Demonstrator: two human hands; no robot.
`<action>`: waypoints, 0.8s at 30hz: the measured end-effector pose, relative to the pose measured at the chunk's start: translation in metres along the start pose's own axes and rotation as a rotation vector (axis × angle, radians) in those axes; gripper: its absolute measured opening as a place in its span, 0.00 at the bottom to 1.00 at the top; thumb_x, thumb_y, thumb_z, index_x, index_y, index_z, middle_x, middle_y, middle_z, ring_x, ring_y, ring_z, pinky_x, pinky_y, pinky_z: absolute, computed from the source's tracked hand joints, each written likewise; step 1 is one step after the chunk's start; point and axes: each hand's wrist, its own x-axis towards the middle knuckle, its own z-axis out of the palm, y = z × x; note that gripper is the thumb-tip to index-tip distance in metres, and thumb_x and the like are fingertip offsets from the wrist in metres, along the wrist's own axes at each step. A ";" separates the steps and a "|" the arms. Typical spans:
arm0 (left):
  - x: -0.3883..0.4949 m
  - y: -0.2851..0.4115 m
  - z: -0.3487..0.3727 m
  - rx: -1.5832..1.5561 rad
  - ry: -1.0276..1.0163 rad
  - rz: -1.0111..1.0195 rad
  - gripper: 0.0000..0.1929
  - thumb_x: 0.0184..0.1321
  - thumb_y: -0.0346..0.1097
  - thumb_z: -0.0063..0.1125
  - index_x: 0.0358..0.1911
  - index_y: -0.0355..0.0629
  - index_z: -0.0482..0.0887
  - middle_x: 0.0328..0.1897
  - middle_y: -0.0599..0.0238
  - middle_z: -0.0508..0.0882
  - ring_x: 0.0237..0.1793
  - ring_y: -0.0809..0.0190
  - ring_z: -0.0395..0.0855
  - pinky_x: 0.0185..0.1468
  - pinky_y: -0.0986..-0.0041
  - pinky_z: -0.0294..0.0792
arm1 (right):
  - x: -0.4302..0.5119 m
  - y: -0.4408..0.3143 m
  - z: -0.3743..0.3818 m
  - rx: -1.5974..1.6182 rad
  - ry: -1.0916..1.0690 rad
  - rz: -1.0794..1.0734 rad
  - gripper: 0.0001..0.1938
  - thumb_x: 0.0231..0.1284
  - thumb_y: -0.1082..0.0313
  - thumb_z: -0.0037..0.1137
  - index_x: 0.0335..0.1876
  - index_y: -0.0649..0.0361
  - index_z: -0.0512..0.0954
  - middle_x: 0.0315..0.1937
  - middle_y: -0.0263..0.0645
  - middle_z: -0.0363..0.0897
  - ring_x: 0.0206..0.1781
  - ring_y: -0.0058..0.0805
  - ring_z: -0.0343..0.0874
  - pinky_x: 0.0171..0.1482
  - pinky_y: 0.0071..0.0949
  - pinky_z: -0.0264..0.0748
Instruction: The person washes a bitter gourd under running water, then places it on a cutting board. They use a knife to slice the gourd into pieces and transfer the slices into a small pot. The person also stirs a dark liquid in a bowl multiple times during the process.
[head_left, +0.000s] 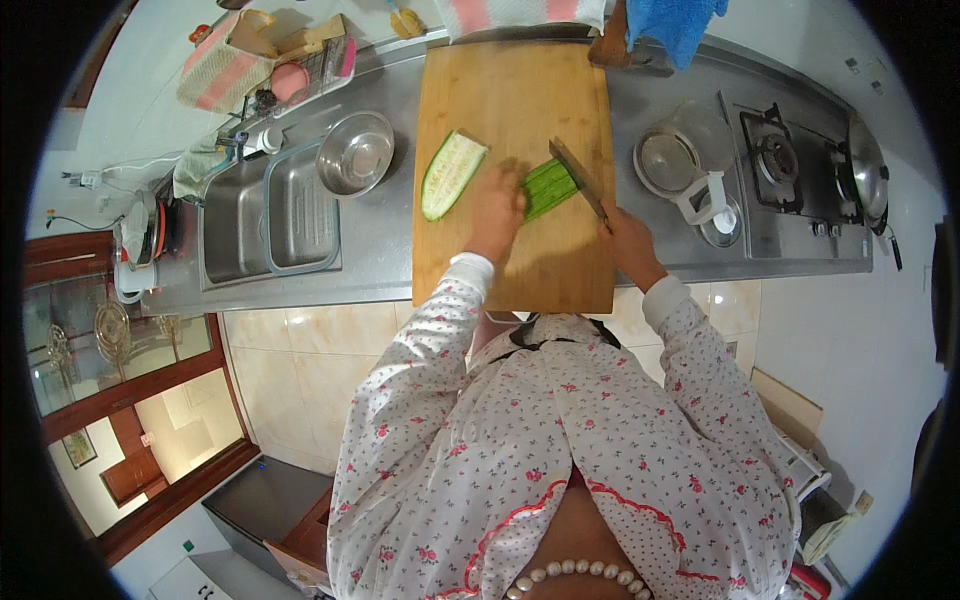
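Note:
On a wooden cutting board (517, 90), a green-skinned zucchini piece (550, 190) lies skin side up. My left hand (499, 204), its fingers blurred, is at the left end of that piece and holds it against the board. The handle of a kitchen knife (576, 180) is in my right hand (630, 244). Its blade is at the right end of the green piece, slanting up and to the left. Left of my left hand rests a zucchini half (454, 178), with its pale, seeded cut face up.
A steel bowl (356, 154) stands left of the board, beside a sink (232, 232) with a clear rectangular container (302, 262). To the right are a glass pitcher (694, 142) with a white handle, a small bowl (721, 225) and a gas stove (799, 180). A blue cloth (675, 30) hangs behind.

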 end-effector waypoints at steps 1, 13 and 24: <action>0.000 0.007 0.004 0.179 0.049 0.129 0.14 0.55 0.30 0.57 0.46 0.39 0.80 0.46 0.51 0.79 0.50 0.46 0.79 0.52 0.59 0.72 | 0.001 0.000 0.001 0.007 -0.008 -0.036 0.13 0.61 0.65 0.52 0.50 0.56 0.69 0.36 0.49 0.79 0.35 0.53 0.80 0.36 0.52 0.73; 0.017 0.025 0.030 0.588 -0.033 0.351 0.10 0.56 0.31 0.54 0.42 0.49 0.82 0.44 0.68 0.80 0.49 0.56 0.79 0.45 0.66 0.77 | -0.001 -0.039 -0.028 -0.179 -0.054 -0.021 0.13 0.64 0.64 0.49 0.52 0.53 0.66 0.36 0.49 0.80 0.36 0.54 0.82 0.36 0.51 0.78; 0.020 0.021 0.032 0.533 0.000 0.347 0.13 0.57 0.30 0.52 0.46 0.49 0.80 0.48 0.67 0.80 0.48 0.53 0.80 0.40 0.62 0.78 | 0.022 -0.034 0.006 -0.132 -0.049 0.021 0.14 0.64 0.63 0.49 0.53 0.55 0.70 0.35 0.49 0.81 0.39 0.54 0.81 0.40 0.52 0.76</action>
